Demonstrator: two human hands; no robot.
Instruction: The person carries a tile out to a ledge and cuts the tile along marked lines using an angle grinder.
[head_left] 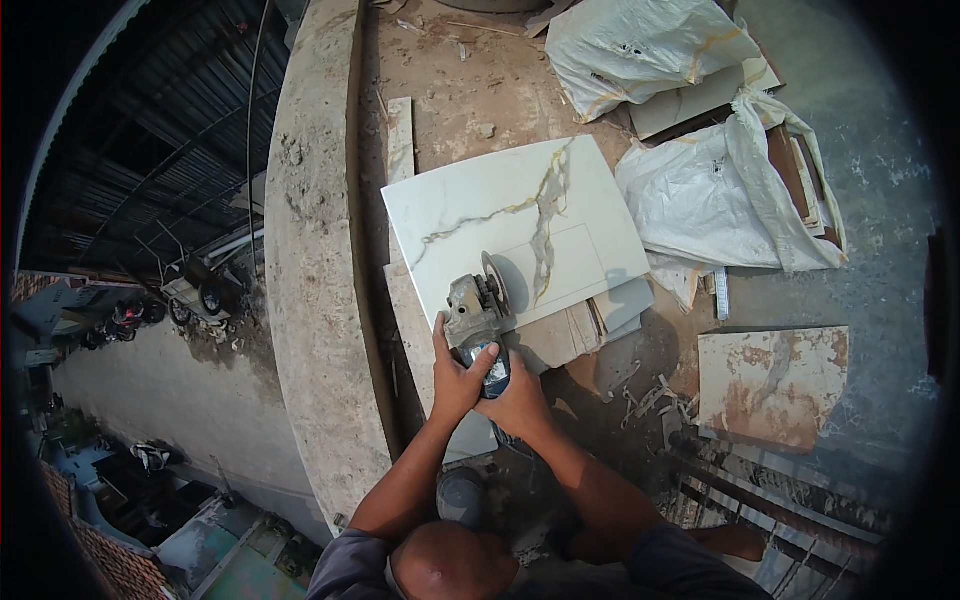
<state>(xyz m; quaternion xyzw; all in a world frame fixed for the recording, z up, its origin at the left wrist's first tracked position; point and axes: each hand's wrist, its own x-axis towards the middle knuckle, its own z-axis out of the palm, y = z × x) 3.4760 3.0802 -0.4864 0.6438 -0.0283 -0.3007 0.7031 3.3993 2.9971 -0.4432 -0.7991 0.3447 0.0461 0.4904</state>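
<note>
Both hands grip a grinder (472, 318) at the near edge of a white marble-look tile (490, 195). The left hand (458, 385) has its fingers closed around the tool's body, 1 of them stretched along the side and the thumb across the top. The right hand (515, 398) clasps the body's right side; most of its fingers are hidden beneath. The grinder's round disc (495, 282) stands on edge, its shadow falling on the tile; whether the 2 touch, I cannot tell. Thin lines (587, 250) mark a box on the tile, right of the disc. Loose tile pieces (560, 338) lie under its near edge. Beyond to the right are 2 white sacks (690, 195), with a stained tile (770, 385) nearer. A concrete wall (318, 200) runs along the left.
</note>
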